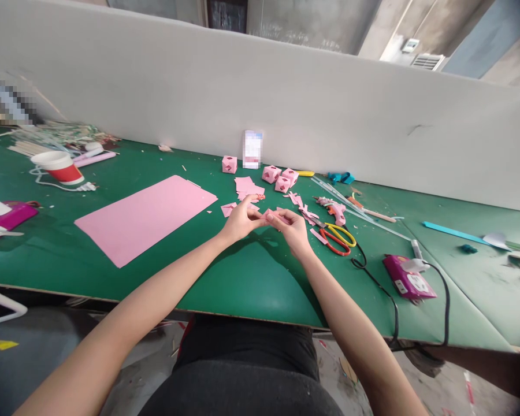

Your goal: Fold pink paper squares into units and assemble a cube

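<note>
Over the green table, at the frame's centre, the left hand and the right hand are pinching a small pink paper, fingertips closed; it is lying between them, equally near, its long axis not showing clearly.

Pink piece mostly covered by fingers of left hand and right hand; shape can't be told. Phone screen at bench far edge pixelated. Magenta box, bench's left end, cut off by frame. Both forearms cropped below. Wall writing too small to be read.
</note>
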### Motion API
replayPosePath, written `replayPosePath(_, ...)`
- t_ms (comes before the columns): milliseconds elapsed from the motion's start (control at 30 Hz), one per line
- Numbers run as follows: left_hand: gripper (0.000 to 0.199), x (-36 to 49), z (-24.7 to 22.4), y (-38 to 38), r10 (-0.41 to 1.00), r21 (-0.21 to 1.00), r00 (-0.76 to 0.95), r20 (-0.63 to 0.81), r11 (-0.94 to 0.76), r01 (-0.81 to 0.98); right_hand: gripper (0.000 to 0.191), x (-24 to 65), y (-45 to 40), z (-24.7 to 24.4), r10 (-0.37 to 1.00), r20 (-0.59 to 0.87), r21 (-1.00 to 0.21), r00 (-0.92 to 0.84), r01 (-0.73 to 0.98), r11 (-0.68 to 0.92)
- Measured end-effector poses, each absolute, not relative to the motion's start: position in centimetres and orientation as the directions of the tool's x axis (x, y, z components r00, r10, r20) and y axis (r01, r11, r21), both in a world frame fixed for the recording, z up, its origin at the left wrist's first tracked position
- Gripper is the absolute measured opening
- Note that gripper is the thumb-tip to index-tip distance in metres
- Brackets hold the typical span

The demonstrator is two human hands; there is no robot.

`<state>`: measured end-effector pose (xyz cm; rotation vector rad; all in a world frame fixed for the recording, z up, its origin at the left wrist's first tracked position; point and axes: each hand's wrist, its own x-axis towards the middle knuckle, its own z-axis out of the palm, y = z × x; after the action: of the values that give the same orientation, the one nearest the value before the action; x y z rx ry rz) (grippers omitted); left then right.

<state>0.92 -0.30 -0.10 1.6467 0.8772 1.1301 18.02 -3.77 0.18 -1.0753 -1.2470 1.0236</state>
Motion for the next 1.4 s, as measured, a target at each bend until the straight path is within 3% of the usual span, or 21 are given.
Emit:
replayPosePath(600,0.071,0.8,-0.3,-0.3,0.901,0.948,0.347,0.260,-0.307,0.087,0.033,18.0,-3.7,0.1,0.983,0.177,-0.977,0.059,-0.107,0.182)
replayPosePath(1400,0.066,0.7,0.6,-0.4,0.893,0.943,0.342,0.293,-0.329,0.051,0.037,18.1,-3.8,0.2,0.984,0.161,-0.983,0.079,-0.070,0.167)
